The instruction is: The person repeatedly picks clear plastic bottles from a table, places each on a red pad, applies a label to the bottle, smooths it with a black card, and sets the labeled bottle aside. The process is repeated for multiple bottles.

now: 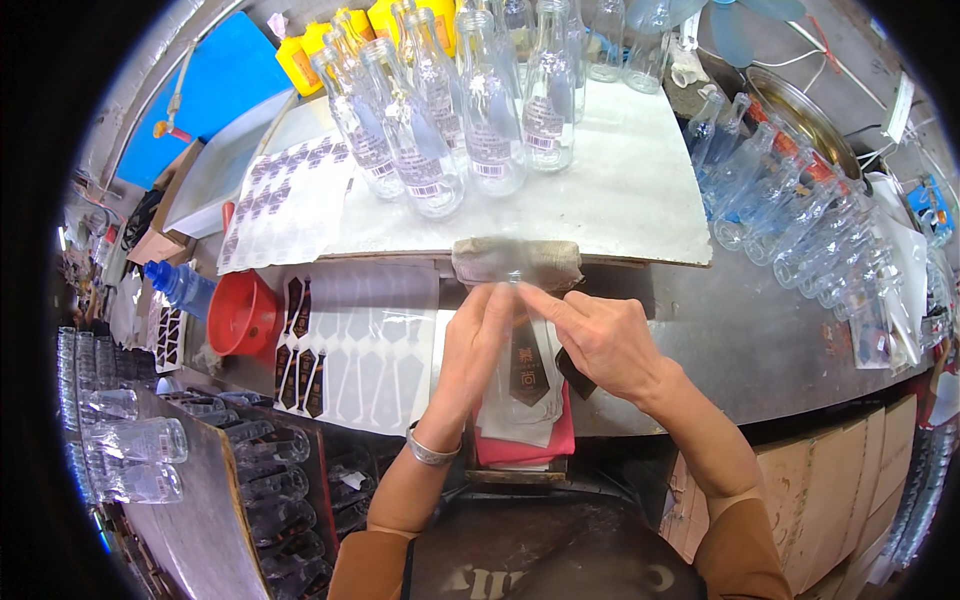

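Note:
A clear glass bottle (545,402) lies in front of me, its neck end blurred against a rolled beige cloth (520,266). On it sits a dark tie-shaped label (527,368) with gold-coloured print. My left hand (478,342) is closed along the bottle's left side, its fingertips at the neck. My right hand (607,345) presses its index fingertip against the neck, the other fingers curled. Below those curled fingers shows another dark piece (575,373); whether the hand holds it, I cannot tell. Beneath the bottle are pale cloth and a red cloth (520,449).
Labelled bottles (490,140) stand on the raised white board (620,185). A partly used label sheet (360,345) lies left, beside a red cup (243,314) and a blue-capped bottle (180,285). Clear bottles (800,225) lie stacked right; cardboard boxes (830,480) stand below.

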`<move>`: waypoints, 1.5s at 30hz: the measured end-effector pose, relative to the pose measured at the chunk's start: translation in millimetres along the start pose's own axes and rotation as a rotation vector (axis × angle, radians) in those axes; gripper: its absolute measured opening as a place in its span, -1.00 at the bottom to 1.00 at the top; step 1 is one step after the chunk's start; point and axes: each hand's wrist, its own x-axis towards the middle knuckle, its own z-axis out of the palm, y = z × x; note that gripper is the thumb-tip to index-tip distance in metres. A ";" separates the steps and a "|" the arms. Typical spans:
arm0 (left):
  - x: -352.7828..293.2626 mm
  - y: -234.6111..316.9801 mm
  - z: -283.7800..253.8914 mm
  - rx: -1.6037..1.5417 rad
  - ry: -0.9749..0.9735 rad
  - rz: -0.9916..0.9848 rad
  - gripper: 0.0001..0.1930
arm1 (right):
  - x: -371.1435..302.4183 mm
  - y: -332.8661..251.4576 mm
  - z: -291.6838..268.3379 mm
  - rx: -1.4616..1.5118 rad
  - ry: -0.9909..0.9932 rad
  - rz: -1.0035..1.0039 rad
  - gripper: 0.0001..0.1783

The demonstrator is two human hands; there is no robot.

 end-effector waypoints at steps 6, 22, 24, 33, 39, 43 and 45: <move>1.9 -0.2 1.8 -0.041 0.023 0.049 -0.45 | 0.8 6.3 3.7 -0.005 0.034 -0.057 -0.40; 9.6 19.0 6.3 -0.048 0.039 -0.024 -0.47 | -30.2 11.3 -2.4 0.675 0.038 0.506 -0.62; 9.2 18.7 6.2 -0.039 0.040 -0.035 -0.47 | -33.0 12.6 2.2 0.683 0.033 0.497 -0.63; 1.0 -2.1 5.4 -0.154 -0.042 0.069 -0.53 | -40.1 16.9 11.0 0.784 0.031 0.534 -0.64; 4.0 -11.2 9.2 -0.240 -0.016 0.065 -0.57 | -45.1 17.9 14.4 0.924 0.075 0.626 -0.61; -0.8 -3.1 4.9 -0.249 -0.054 0.018 -0.59 | -35.3 21.0 7.0 1.051 0.254 0.762 -0.65; -1.9 -5.2 1.6 -0.259 -0.073 0.001 -0.61 | -20.1 16.3 -4.5 1.176 0.309 0.711 -0.67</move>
